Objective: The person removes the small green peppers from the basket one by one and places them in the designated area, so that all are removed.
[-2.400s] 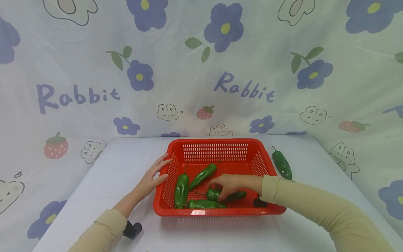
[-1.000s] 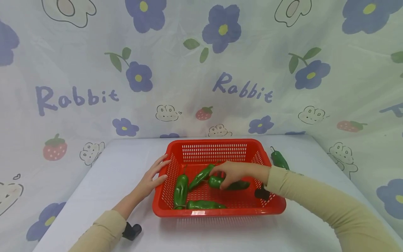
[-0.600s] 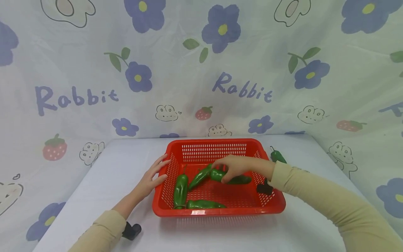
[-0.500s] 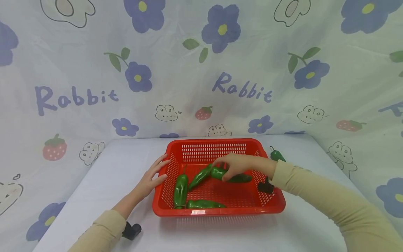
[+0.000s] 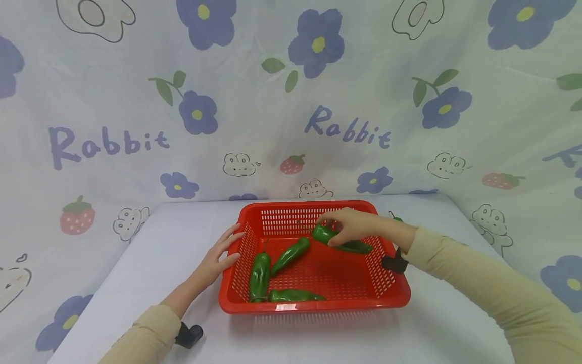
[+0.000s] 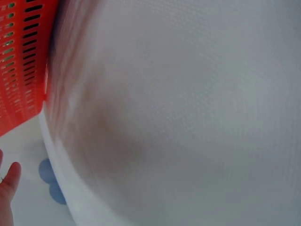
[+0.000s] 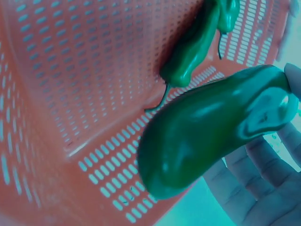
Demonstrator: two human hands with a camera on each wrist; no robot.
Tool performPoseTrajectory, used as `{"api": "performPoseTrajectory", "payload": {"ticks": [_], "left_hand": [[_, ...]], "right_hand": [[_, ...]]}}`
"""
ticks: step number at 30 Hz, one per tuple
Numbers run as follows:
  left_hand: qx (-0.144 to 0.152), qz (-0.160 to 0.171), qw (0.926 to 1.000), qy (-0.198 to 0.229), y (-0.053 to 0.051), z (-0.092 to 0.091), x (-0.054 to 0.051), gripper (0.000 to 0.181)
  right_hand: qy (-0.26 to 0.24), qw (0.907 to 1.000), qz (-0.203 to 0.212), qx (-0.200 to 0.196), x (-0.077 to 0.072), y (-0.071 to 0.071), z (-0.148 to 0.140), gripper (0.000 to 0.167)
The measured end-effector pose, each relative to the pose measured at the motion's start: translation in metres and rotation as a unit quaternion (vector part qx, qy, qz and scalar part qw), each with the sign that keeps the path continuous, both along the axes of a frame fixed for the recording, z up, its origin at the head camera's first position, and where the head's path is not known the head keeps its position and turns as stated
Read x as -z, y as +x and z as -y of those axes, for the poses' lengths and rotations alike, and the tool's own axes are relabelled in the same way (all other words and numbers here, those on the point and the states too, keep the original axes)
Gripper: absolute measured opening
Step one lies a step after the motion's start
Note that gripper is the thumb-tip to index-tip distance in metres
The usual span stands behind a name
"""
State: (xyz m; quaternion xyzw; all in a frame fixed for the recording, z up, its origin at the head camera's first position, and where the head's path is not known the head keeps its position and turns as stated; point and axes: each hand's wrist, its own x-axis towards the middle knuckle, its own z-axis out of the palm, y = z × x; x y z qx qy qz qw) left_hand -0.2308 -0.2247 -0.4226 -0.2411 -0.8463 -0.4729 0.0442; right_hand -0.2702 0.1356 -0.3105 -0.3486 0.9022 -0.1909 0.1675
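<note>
right hand lifts a pepper, left hand at the basket's rim

the right hand (image 5: 356, 224) has its thumb and fingers clamped on one green pepper (image 7: 202, 134), near its stem end. this pepper is in the air over the right part of the red basket (image 5: 318, 306); such a hold probably keeps the hand away from its neighbours. the left hand (image 5: 217, 259) is at the left rim, its fingers straight and apart, perhaps to keep the basket from sliding; whether it presses, i cannot tell. inside, the left pepper (image 5: 259, 275) lies along the left wall, the front pepper (image 5: 295, 295) along the near wall, and the slanted pepper (image 5: 291, 255) behind, maybe so that the right side has room. the outside pepper (image 5: 395, 218) is beyond the right wall, mostly hidden.
</note>
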Motion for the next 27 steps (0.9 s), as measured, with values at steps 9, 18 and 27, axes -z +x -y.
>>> {"api": "performPoseTrajectory", "payload": {"ticks": [9, 18, 27], "left_hand": [[0.005, 0.0, 1.0, 0.005, -0.001, 0.001, 0.001, 0.049], [0.003, -0.001, 1.0, 0.002, -0.001, 0.001, 0.002, 0.049], [0.004, -0.002, 1.0, 0.002, -0.001, 0.001, 0.002, 0.049]], "right_hand": [[-0.059, 0.9974, -0.023, 0.033, -0.003, -0.004, -0.021, 0.05], [-0.079, 0.9945, -0.029, 0.062, -0.005, -0.007, -0.042, 0.054], [-0.1, 0.9887, -0.034, 0.107, -0.01, -0.006, -0.063, 0.059]]}}
